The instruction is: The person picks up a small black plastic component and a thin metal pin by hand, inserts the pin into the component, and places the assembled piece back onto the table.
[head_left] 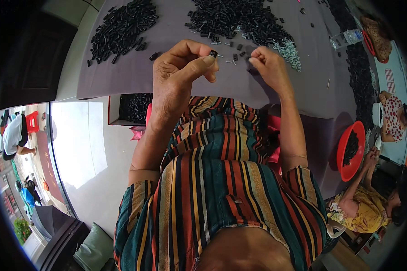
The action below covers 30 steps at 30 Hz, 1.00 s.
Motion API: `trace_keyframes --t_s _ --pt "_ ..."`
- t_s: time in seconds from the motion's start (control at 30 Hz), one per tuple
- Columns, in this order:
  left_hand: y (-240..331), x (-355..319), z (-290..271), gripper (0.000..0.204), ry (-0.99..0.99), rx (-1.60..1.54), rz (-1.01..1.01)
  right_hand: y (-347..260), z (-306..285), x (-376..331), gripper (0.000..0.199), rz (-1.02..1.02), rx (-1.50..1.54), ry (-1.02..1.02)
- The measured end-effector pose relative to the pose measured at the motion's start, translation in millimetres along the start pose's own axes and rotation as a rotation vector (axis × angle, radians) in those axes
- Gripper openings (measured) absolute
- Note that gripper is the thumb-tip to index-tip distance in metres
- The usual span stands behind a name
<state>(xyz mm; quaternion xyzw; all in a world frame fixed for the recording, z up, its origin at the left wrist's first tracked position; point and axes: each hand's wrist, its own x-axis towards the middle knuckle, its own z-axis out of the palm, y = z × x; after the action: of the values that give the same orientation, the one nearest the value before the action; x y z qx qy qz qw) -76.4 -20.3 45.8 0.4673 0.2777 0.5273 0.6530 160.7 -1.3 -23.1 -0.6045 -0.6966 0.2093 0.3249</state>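
My left hand [181,67] is raised over the grey-covered table [135,77] and pinches a small black plastic piece [213,53] between thumb and forefinger. My right hand [267,65] rests on the cloth just to its right, fingertips curled down among loose black pieces and small metal screws [234,58]. What its fingers pinch, if anything, is hidden. A big heap of black pieces [235,20] lies just beyond both hands, with a small pile of silvery screws [287,49] at its right edge.
Another heap of black pieces [122,27] lies at the far left of the table. A box of black pieces [131,108] sits under the table's edge. At the right, a red bowl [350,151], a plastic bottle [346,38] and other people seated.
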Motion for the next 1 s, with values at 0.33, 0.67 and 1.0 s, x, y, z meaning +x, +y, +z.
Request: trace_keyframes --t_s 0.33,0.67,1.0 --pt "-0.4 1.2 0.7 0.01 0.025 -0.009 -0.037 36.8 -18.1 6.0 0.003 0.001 -0.106 0.301" --pt "2.7 1.5 0.5 0.01 0.052 0.002 -0.028 2.0 7.2 13.1 0.012 -0.238 -0.111 0.161" --pt "-4.1 -0.1 6.8 0.012 0.001 0.033 -0.079 -3.3 13.6 24.5 0.017 -0.296 -0.387 -0.029"
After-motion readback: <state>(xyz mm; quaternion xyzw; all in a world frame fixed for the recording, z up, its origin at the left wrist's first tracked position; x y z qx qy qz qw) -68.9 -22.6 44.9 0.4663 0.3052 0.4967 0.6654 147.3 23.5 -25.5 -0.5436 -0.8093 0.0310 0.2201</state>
